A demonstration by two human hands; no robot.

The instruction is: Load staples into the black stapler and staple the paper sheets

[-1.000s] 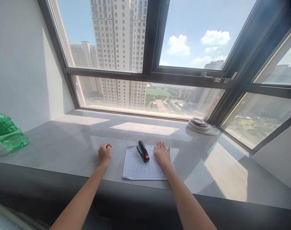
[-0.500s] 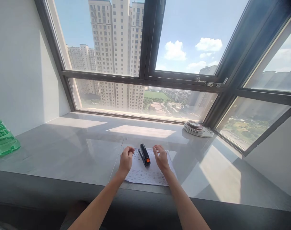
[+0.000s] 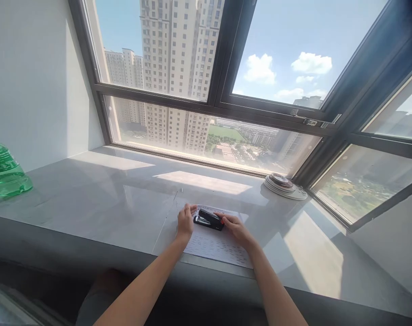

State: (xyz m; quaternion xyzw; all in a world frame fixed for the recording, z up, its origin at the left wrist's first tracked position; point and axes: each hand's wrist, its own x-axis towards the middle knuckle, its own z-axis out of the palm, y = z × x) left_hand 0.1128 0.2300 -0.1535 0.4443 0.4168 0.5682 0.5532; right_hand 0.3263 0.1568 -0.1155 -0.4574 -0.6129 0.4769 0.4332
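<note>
A black stapler [image 3: 208, 220] lies crosswise over white sheets of paper [image 3: 215, 248] covered in rows of small dark marks. My right hand [image 3: 235, 228] closes its thumb and fingers around the stapler's right end, where a bit of orange peeks out. At the other end, my left hand [image 3: 185, 222] rests beside the stapler's tip, fingers loosely extended over the paper's upper left part and holding nothing. The stapler's arm is tilted up from its base, the gap facing left.
The paper lies near the front edge of a grey window ledge [image 3: 90, 203]. A green bottle of liquid [image 3: 9, 174] stands far left. Stacked plates or lids [image 3: 283, 186] sit by the right window corner. A small pale piece [image 3: 182, 190] lies behind the paper.
The stapler has turned from pointing away to lying crosswise. My right hand has come onto its orange end, and my left hand has moved close to its tip. The view has tilted slightly.
</note>
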